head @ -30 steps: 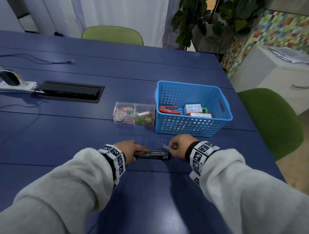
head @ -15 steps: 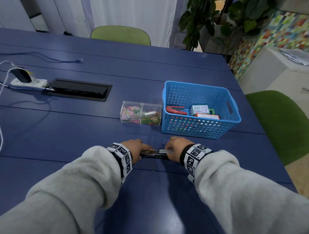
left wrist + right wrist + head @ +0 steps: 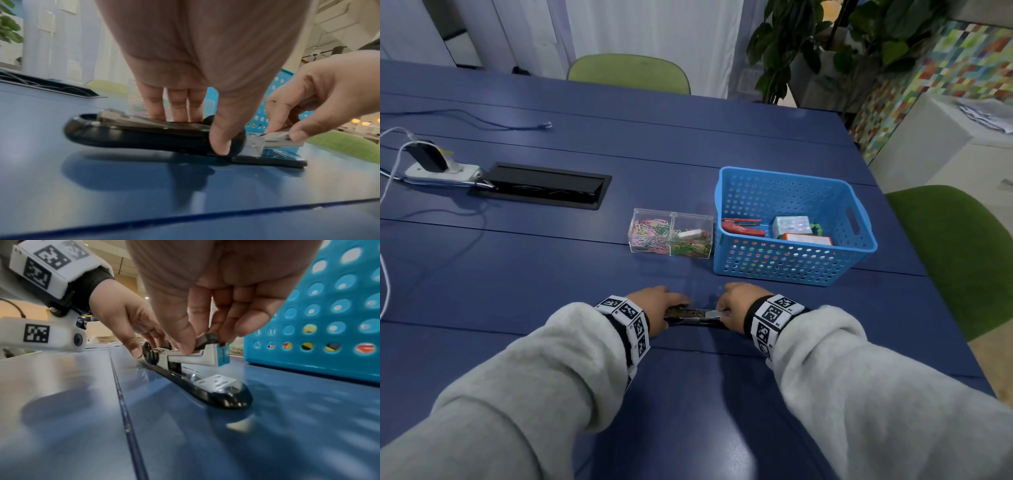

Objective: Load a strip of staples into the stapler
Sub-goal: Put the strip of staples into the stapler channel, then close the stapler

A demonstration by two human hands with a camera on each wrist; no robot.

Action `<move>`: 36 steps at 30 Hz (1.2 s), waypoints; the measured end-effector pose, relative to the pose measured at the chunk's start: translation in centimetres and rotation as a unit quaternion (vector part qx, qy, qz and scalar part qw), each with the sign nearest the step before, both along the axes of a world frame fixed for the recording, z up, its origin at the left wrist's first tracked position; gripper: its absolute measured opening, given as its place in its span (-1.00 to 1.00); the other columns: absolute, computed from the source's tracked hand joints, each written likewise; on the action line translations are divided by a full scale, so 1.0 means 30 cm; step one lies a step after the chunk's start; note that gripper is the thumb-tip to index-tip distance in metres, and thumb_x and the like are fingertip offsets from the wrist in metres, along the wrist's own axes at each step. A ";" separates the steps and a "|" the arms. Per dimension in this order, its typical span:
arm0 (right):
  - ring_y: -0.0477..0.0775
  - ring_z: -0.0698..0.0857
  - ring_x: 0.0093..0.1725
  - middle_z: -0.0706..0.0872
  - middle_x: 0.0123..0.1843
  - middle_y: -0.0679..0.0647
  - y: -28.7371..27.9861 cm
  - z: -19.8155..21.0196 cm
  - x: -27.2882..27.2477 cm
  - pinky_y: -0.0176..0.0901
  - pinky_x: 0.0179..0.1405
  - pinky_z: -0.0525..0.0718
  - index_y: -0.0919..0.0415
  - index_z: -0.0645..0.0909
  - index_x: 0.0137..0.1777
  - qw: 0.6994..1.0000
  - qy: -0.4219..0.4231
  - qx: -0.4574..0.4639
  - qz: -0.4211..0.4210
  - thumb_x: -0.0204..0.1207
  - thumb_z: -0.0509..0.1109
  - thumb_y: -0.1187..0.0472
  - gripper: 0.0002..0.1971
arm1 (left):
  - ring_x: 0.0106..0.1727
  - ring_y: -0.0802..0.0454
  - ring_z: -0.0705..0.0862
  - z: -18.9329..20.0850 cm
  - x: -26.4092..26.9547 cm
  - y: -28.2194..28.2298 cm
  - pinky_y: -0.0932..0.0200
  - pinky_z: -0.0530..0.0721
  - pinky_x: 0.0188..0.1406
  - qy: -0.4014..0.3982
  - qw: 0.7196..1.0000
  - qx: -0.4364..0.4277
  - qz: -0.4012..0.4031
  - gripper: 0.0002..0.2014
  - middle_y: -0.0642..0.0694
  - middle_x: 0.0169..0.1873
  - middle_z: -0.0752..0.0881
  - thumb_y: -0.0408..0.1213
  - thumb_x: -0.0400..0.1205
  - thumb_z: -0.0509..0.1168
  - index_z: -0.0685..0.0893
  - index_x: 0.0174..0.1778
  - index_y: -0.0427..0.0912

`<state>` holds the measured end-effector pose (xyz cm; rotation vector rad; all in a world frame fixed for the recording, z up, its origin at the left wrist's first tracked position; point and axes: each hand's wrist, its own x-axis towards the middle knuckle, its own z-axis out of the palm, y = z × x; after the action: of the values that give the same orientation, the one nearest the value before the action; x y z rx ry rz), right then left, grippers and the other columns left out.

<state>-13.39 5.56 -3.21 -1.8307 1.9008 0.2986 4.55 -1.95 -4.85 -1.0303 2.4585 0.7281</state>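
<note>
A black stapler (image 3: 693, 318) lies opened out flat on the blue table (image 3: 551, 274), between my two hands. My left hand (image 3: 671, 308) grips its black top cover (image 3: 133, 136), thumb on the near side and fingers on the far side. My right hand (image 3: 724, 310) pinches a silvery staple strip (image 3: 275, 135) between thumb and fingertips. The strip sits on the metal magazine (image 3: 195, 357), which is raised above the stapler's base (image 3: 205, 389). In the right wrist view my right hand (image 3: 204, 344) hides most of the strip.
A blue perforated basket (image 3: 859, 246) with a red stapler (image 3: 743, 228) and small boxes stands just beyond my right hand. A clear box of coloured paper clips (image 3: 671, 236) sits left of it. Farther left are a cable hatch (image 3: 541, 186) and a power strip (image 3: 441, 169).
My right hand has moved left with the staple strip, from beyond the stapler's end onto the magazine. My left hand has kept its grip on the stapler.
</note>
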 end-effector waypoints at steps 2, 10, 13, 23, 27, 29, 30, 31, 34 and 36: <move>0.21 0.60 0.19 0.55 0.06 0.11 -0.002 0.001 -0.008 -0.02 0.14 0.58 0.12 0.70 0.12 1.000 0.003 0.021 -0.010 0.49 0.33 0.07 -0.73 | 0.33 -0.21 0.55 -0.004 0.016 -0.009 -0.04 0.58 0.27 -0.001 1.000 -0.007 0.024 -0.41 -0.16 0.33 0.49 -0.34 0.54 0.32 0.35 0.47 0.12; 0.15 0.62 0.21 0.66 0.22 0.10 0.019 -0.011 -0.043 -0.03 0.23 0.61 0.08 0.66 0.20 0.997 -0.010 0.041 -0.070 0.48 0.37 0.01 -0.67 | 0.29 -0.14 0.56 -0.019 0.086 -0.034 -0.03 0.57 0.30 -0.008 0.997 -0.043 0.069 -0.57 -0.12 0.30 0.49 -0.17 0.47 0.44 0.56 0.25 -0.10; 0.12 0.62 0.20 0.66 0.21 0.07 0.032 -0.016 -0.058 -0.08 0.21 0.59 0.06 0.63 0.23 0.994 -0.027 0.039 -0.101 0.48 0.37 -0.01 -0.66 | 0.31 -0.13 0.55 -0.017 0.127 -0.041 -0.04 0.57 0.32 -0.030 0.994 -0.057 0.085 -0.57 -0.10 0.32 0.50 -0.13 0.47 0.43 0.57 0.26 -0.08; -0.03 0.56 -0.30 0.61 -0.13 -0.09 0.051 -0.024 -0.079 -0.15 -0.02 0.61 -0.07 0.58 -0.07 0.965 -0.147 -0.033 -0.213 0.44 0.41 0.02 -0.89 | 0.12 -0.06 0.66 0.131 0.105 -0.055 0.10 0.60 0.13 0.069 0.988 -0.064 0.122 -0.67 -0.06 0.09 0.71 -0.20 0.40 0.49 0.70 0.09 -0.01; 0.01 0.60 -0.35 0.71 -0.12 -0.04 0.056 -0.015 -0.075 -0.03 -0.03 0.72 -0.21 0.53 -0.29 0.954 -0.182 -0.047 -0.232 0.40 0.46 0.04 -0.85 | 0.17 -0.06 0.64 0.165 0.043 -0.029 0.18 0.54 0.13 0.134 0.982 -0.064 0.114 -0.63 -0.08 0.14 0.69 -0.25 0.40 0.49 0.67 0.14 -0.07; -0.01 0.59 -0.45 0.73 -0.16 0.00 0.057 -0.006 -0.070 -0.05 -0.13 0.72 -0.15 0.56 -0.27 0.947 -0.205 -0.057 -0.241 0.40 0.47 0.09 -0.86 | 0.14 -0.06 0.66 0.167 0.005 -0.009 0.17 0.57 0.13 0.165 0.978 -0.049 0.116 -0.66 -0.08 0.08 0.69 -0.27 0.40 0.50 0.68 0.09 -0.10; -0.02 0.58 -0.48 0.71 -0.21 0.00 0.057 -0.001 -0.067 -0.06 -0.16 0.72 -0.09 0.59 -0.22 0.945 -0.213 -0.060 -0.243 0.40 0.47 0.11 -0.89 | 0.10 -0.07 0.67 0.167 -0.015 0.001 0.15 0.59 0.13 0.178 0.976 -0.040 0.115 -0.69 -0.07 0.01 0.68 -0.27 0.39 0.50 0.68 0.04 -0.11; -0.01 0.58 -0.48 0.68 -0.26 -0.01 0.056 0.000 -0.067 -0.06 -0.16 0.72 -0.06 0.59 -0.19 0.942 -0.220 -0.062 -0.245 0.41 0.47 0.12 -0.91 | 0.07 -0.07 0.69 0.162 -0.034 0.010 0.13 0.61 0.12 0.189 0.975 -0.031 0.114 -0.72 -0.05 -0.05 0.66 -0.27 0.38 0.51 0.69 0.00 -0.11; 0.08 0.64 -0.36 0.62 -0.38 -0.06 0.056 0.005 -0.065 0.02 -0.09 0.75 -0.08 0.58 -0.23 0.936 -0.231 -0.075 -0.253 0.41 0.47 0.14 -0.88 | 0.02 -0.06 0.70 0.132 -0.081 0.031 0.16 0.63 0.11 0.223 0.964 0.023 0.144 -0.69 -0.02 -0.11 0.64 -0.31 0.37 0.52 0.70 0.02 -0.10; 0.10 0.67 -0.33 0.61 -0.39 -0.09 0.059 0.006 -0.064 0.05 -0.06 0.75 -0.10 0.57 -0.24 0.930 -0.245 -0.078 -0.263 0.41 0.47 0.16 -0.86 | -0.01 0.00 0.67 0.106 -0.103 0.048 0.25 0.57 0.08 0.253 0.948 0.082 0.174 -0.64 -0.02 -0.09 0.66 -0.37 0.40 0.51 0.68 0.10 -0.10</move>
<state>-15.32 7.34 -3.04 -1.2433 1.9800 -0.4599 1.47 -0.51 -1.69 -1.3656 2.5802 1.4434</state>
